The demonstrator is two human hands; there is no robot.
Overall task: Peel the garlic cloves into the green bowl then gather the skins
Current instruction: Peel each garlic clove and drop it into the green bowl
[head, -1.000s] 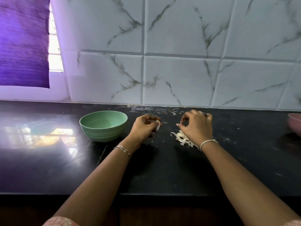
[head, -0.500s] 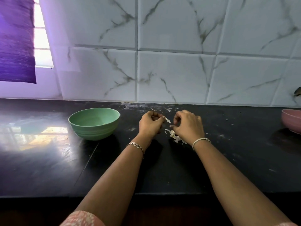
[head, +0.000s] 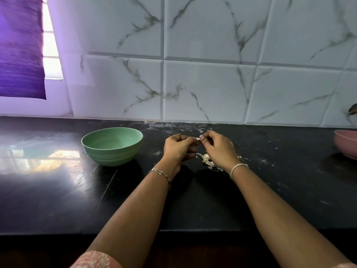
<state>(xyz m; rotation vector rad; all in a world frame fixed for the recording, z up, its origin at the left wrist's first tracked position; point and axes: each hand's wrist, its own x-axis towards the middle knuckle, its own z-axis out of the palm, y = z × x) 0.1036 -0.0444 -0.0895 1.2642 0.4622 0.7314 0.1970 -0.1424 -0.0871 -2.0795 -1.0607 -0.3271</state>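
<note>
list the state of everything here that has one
left hand: curled, pinching the garlic clove
right hand: curled, pinching the same clove
garlic clove: held between both hands
skins: loose pile under the right hand
green bowl: upright, beside the left hand
pink bowl: upright, cut off at right edge

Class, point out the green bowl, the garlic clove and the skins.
green bowl [head: 113,158], head view, on its outer wall.
garlic clove [head: 197,139], head view, on its visible white tip.
skins [head: 206,158], head view, on the pile's middle.
</note>
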